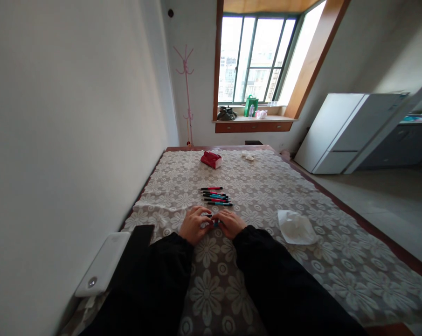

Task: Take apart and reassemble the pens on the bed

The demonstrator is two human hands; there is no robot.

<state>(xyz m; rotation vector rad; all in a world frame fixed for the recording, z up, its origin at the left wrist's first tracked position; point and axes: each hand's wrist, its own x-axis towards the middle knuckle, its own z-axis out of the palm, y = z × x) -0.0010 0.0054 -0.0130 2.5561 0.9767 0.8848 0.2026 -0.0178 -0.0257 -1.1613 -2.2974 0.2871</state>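
My left hand (196, 226) and my right hand (229, 223) meet low over the patterned tablecloth, fingers bent and pinching. Between the fingertips shows a pen (216, 224), teal and black and mostly covered by the fingers; whether it is whole or in parts I cannot make out. Just beyond the hands lies a loose row of several pens (216, 196), red or teal with black ends. They point left to right, roughly parallel, some touching each other.
A red tissue pack (211, 159) lies farther back, with crumpled white paper (247, 156) to its right. Near my right forearm is a white sheet or bag (296, 227). At left, a white power bank (104, 263) and a dark flat object (142, 235) sit by the wall.
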